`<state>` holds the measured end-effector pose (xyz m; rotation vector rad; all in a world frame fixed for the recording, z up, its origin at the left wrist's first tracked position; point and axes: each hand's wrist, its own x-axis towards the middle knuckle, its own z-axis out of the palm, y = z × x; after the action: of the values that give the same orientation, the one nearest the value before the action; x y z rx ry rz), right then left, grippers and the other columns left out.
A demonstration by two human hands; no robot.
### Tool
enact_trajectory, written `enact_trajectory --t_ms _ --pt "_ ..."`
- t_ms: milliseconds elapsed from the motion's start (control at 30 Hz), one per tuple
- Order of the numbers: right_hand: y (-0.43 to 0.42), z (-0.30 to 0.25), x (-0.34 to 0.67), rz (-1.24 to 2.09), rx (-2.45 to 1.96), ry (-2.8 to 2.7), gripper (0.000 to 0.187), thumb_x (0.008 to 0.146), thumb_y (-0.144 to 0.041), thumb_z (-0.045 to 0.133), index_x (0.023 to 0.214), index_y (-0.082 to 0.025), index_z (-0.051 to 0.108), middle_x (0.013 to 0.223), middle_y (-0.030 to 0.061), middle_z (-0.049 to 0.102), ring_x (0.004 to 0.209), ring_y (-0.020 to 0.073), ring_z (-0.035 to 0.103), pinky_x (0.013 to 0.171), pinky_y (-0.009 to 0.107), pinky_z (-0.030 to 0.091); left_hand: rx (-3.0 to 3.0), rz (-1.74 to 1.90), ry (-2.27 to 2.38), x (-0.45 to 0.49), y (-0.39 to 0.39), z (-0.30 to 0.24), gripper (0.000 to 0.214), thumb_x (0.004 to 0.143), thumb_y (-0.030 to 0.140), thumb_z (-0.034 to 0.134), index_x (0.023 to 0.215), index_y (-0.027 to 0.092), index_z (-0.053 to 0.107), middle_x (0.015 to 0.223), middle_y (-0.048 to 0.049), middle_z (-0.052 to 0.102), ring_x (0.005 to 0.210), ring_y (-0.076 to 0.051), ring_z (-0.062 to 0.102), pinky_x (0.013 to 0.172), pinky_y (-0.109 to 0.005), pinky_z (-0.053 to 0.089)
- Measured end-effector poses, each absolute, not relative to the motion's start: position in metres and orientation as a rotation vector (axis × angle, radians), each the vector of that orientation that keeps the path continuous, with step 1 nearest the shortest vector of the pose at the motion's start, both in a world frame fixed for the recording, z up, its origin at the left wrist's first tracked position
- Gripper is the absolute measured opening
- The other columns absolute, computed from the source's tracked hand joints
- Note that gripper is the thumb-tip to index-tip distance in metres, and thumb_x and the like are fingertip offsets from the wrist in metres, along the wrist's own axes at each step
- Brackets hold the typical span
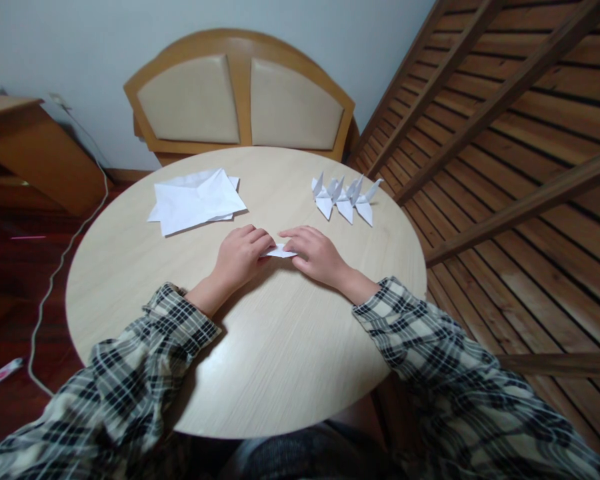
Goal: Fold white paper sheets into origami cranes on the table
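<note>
A small folded piece of white paper [281, 251] lies between my hands, near the middle of the round table. My left hand [245, 255] has its fingers curled over the paper's left end. At the right end, my right hand [316, 253] pinches the paper between thumb and fingers. Most of the folded paper is covered, so its full shape is hidden. Beyond my right hand stand several white paper cranes [347, 199] in a tight row. Past my left hand is a loose stack of white paper sheets [200, 202], the top one creased.
The round wooden table [280, 360] carries everything. Behind it stands a padded headboard [195, 100] against the wall. A slatted wooden panel [505, 167] rises close on the right. On the left, a white cable [55, 273] runs down to the floor beside a wooden cabinet [35, 147].
</note>
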<state>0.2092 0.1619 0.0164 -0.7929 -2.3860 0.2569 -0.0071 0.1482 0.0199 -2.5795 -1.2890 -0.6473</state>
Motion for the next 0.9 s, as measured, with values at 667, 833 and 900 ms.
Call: enact_trajectory --t_ms 667,833,900 --pt "0.167 0.007 0.21 0.022 -0.894 -2.672 0.017 0.092 -0.016 0.054 0.097 -0.021 0.069 0.095 0.005 0.075 0.087 0.0187 0.065 0.075 0.03 0.042 -2.68 -0.504 -1.108 -0.006 0.158 0.006 0.01 0.089 0.012 0.057 0.089 0.017 0.066 0.087 -0.0085 0.068 0.086 -0.025 0.057 0.073 -0.036 0.046" --pt "0.165 0.01 0.213 -0.028 -1.027 -2.69 0.015 0.093 -0.019 0.054 0.094 -0.021 0.069 0.09 0.005 0.074 0.082 0.0185 0.063 0.069 0.029 0.037 -2.806 -0.532 -1.084 -0.01 0.16 0.005 0.025 0.083 0.004 0.055 0.1 0.016 0.069 0.095 -0.0087 0.072 0.091 -0.025 0.058 0.08 -0.037 0.048" --pt "0.166 0.01 0.214 -0.041 -1.053 -2.68 0.015 0.092 -0.019 0.054 0.096 -0.021 0.069 0.092 0.0052 0.074 0.082 0.0188 0.063 0.069 0.03 0.037 -2.84 -0.563 -1.085 -0.011 0.159 0.004 0.031 0.082 0.003 0.054 0.107 0.016 0.069 0.099 -0.0091 0.072 0.093 -0.025 0.059 0.082 -0.038 0.048"
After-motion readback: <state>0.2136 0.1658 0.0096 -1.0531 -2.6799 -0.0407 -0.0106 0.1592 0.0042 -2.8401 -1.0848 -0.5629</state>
